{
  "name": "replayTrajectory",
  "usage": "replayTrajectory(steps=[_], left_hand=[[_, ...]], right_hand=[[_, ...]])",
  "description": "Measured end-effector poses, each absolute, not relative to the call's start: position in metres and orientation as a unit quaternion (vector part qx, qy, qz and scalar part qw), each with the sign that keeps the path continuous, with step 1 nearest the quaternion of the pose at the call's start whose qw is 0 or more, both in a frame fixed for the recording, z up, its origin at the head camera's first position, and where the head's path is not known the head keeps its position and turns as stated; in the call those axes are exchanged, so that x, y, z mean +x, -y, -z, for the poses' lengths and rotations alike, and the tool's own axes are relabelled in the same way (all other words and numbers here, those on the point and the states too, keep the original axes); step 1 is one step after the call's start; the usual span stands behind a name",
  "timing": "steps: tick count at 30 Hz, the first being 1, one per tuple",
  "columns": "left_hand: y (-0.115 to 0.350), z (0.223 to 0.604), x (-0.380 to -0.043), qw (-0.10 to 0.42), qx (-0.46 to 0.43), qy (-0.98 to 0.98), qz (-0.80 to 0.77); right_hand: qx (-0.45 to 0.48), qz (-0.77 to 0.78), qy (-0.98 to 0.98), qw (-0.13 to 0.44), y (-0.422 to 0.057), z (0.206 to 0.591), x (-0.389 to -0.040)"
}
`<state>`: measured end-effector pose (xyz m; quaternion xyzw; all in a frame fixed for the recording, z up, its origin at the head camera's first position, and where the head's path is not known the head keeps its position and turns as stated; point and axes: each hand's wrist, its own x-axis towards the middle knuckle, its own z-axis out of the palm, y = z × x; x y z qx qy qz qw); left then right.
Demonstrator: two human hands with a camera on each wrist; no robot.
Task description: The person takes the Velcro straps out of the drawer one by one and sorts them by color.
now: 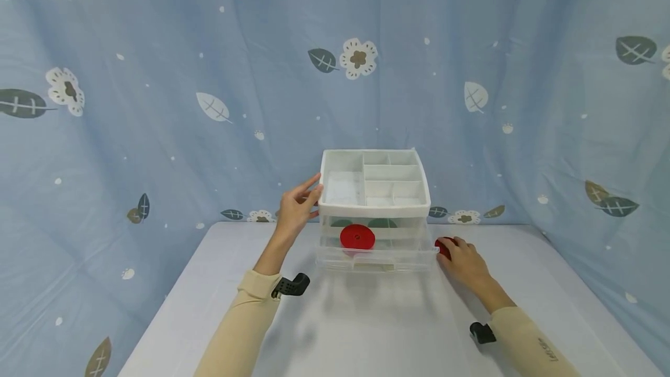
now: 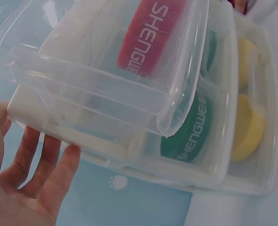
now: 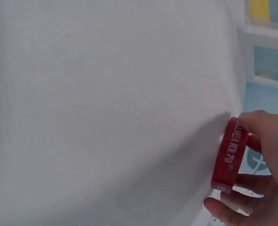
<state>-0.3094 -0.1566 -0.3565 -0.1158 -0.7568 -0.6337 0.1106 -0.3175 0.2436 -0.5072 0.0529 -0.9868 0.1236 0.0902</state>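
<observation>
A small drawer unit with a white top tray [image 1: 374, 212] and clear drawers stands on the table. Its top drawer [image 1: 408, 262] is pulled out, and a red tape roll [image 1: 348, 238] is inside. My left hand [image 1: 295, 209] is at the tray's left side, fingers fairly straight and fingertips against the edge. In the left wrist view, green rolls [image 2: 188, 134] and yellow rolls [image 2: 247, 129] show in the lower drawers. Right of the unit, my right hand [image 1: 467, 265] grips another red tape roll [image 3: 228, 155] with white lettering, held on edge between thumb and fingers.
The white table [image 1: 377, 330] extends around the unit. A blue patterned curtain [image 1: 272, 74] hangs close behind it. The pulled-out drawer juts toward me, its right corner close to my right hand. The top tray has several compartments.
</observation>
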Motion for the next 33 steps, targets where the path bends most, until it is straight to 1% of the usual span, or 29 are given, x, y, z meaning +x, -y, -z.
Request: replayTrajectory(steps=[2,5,7,13,16,26,30,33], left_hand=[[0.158,0.364,-0.315,0.118,-0.115,0.755,0.634],[0.158,0.375,-0.325,0.131,-0.119,0.756,0.631],[0.157,0.376,-0.325,0.132,-0.118,0.756,0.630],[0.157,0.374,-0.323,0.127,-0.111,0.758,0.629],[0.158,0.372,-0.323,0.124,-0.112,0.757,0.632],[0.158,0.375,-0.325,0.126,-0.114,0.754,0.634],[0.159,0.376,-0.325,0.128,-0.112,0.756,0.633],[0.159,0.376,-0.325,0.129,-0.110,0.754,0.634]], right_hand=[[0.054,-0.129,0.987,0.076,-0.245,0.504,-0.317],[0.061,-0.135,0.987,0.069,-0.246,0.498,-0.316],[0.070,-0.143,0.985,0.062,-0.245,0.488,-0.315],[0.115,-0.164,0.980,-0.013,-0.234,0.431,-0.306],[0.130,-0.152,0.980,-0.017,-0.225,0.405,-0.297],[0.156,-0.118,0.977,0.089,-0.190,0.350,-0.265],[0.155,-0.117,0.967,0.165,-0.177,0.339,-0.256],[0.171,-0.147,0.947,0.228,-0.166,0.335,-0.255]])
